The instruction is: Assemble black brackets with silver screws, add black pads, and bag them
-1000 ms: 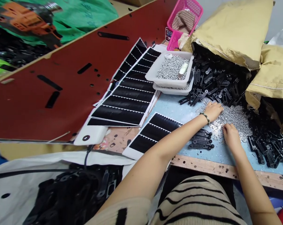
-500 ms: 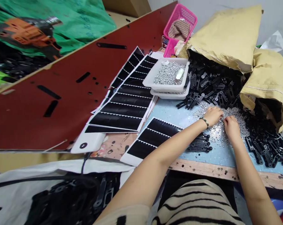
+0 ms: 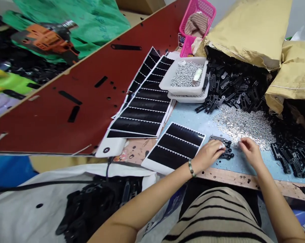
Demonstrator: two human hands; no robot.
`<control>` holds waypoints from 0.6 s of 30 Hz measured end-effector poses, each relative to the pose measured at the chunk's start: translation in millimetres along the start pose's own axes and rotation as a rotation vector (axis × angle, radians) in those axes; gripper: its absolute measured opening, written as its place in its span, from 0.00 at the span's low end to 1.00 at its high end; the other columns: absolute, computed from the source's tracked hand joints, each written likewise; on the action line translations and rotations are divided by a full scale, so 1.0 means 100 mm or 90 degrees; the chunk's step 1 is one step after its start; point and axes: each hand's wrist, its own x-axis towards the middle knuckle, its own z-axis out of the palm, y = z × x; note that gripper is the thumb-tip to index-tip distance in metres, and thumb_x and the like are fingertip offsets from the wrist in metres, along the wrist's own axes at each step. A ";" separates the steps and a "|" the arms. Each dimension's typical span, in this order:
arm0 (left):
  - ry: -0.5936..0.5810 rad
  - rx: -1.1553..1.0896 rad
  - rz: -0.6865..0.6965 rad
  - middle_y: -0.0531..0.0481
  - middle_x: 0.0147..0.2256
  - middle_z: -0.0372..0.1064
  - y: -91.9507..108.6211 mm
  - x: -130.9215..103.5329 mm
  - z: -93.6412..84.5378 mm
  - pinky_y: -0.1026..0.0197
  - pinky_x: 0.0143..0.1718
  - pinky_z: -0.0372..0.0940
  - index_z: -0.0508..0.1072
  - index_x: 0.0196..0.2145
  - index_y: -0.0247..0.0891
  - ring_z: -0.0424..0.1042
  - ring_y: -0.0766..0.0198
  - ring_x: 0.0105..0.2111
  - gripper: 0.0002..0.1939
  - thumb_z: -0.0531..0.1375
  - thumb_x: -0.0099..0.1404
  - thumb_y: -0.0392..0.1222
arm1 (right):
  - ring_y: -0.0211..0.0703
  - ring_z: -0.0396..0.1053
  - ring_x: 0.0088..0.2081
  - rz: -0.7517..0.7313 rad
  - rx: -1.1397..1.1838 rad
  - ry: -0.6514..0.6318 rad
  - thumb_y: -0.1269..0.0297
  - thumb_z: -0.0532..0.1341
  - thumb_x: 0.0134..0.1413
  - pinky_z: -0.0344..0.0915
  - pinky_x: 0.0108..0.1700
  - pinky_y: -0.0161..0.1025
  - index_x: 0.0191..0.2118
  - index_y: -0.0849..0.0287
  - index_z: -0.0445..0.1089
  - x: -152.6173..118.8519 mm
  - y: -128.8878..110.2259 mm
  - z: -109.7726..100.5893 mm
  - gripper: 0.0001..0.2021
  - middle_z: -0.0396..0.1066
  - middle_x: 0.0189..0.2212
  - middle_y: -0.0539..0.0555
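Observation:
My left hand, with a beaded bracelet at the wrist, is over a small group of black slotted plastic pieces. Its thumb and fingers are pinched together, with a whitish spot at the tips; what they hold is too small to make out. My right hand hovers at the front edge of a pile of small silver screws and nuts. Its thumb and forefinger are closed too, also pale at the tips, and anything between them cannot be made out.
Sheets of black strips lie left of two stacked white trays of screws. Yellow sacks spill black pieces at the back. A red board stands at left, an orange power tool beyond it. A pink basket is behind.
My left hand has moved from the metal pile toward me and left, onto the black pieces. My right hand has drawn back to the pile's near edge. The view has shifted slightly.

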 end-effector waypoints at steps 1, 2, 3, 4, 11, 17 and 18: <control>-0.005 0.036 0.017 0.49 0.35 0.70 -0.01 -0.06 0.05 0.58 0.42 0.63 0.69 0.35 0.37 0.68 0.62 0.38 0.06 0.53 0.68 0.38 | 0.42 0.68 0.33 -0.013 -0.003 -0.020 0.59 0.56 0.57 0.65 0.37 0.39 0.35 0.57 0.68 -0.06 -0.03 0.05 0.08 0.71 0.32 0.52; -0.006 0.071 0.030 0.49 0.35 0.70 -0.02 -0.10 0.09 0.57 0.42 0.63 0.69 0.35 0.37 0.68 0.62 0.37 0.07 0.53 0.69 0.38 | 0.41 0.68 0.32 -0.030 -0.014 -0.039 0.60 0.56 0.57 0.65 0.36 0.38 0.35 0.57 0.68 -0.11 -0.05 0.10 0.07 0.71 0.31 0.52; -0.002 0.105 0.041 0.49 0.34 0.70 -0.04 -0.13 0.12 0.57 0.41 0.63 0.68 0.35 0.37 0.68 0.61 0.36 0.07 0.52 0.69 0.39 | 0.41 0.68 0.32 -0.050 -0.032 -0.054 0.61 0.55 0.57 0.66 0.36 0.38 0.35 0.56 0.68 -0.15 -0.07 0.14 0.07 0.71 0.31 0.52; 0.003 0.135 0.052 0.49 0.33 0.70 -0.05 -0.15 0.15 0.57 0.39 0.62 0.68 0.34 0.36 0.67 0.61 0.35 0.08 0.52 0.70 0.39 | 0.41 0.68 0.32 -0.073 -0.054 -0.067 0.63 0.55 0.58 0.66 0.36 0.38 0.36 0.56 0.68 -0.17 -0.09 0.17 0.06 0.70 0.31 0.52; 0.036 0.260 0.162 0.49 0.33 0.71 -0.04 -0.19 0.16 0.58 0.37 0.59 0.69 0.31 0.36 0.66 0.62 0.34 0.12 0.49 0.70 0.34 | 0.44 0.66 0.35 -0.234 -0.278 -0.164 0.70 0.51 0.61 0.65 0.37 0.40 0.37 0.56 0.69 -0.19 -0.17 0.27 0.09 0.68 0.31 0.55; 0.053 0.238 0.149 0.48 0.34 0.72 -0.09 -0.25 0.26 0.56 0.39 0.61 0.71 0.33 0.36 0.67 0.61 0.35 0.12 0.49 0.70 0.34 | 0.44 0.66 0.38 -0.262 -0.305 -0.117 0.68 0.52 0.62 0.66 0.40 0.41 0.38 0.56 0.71 -0.25 -0.17 0.29 0.10 0.68 0.37 0.57; 0.058 0.216 0.135 0.47 0.35 0.72 -0.09 -0.26 0.26 0.56 0.39 0.62 0.71 0.35 0.36 0.67 0.61 0.36 0.12 0.49 0.70 0.35 | 0.44 0.66 0.39 -0.249 -0.273 -0.102 0.67 0.52 0.62 0.66 0.40 0.40 0.38 0.56 0.71 -0.26 -0.15 0.29 0.09 0.68 0.37 0.57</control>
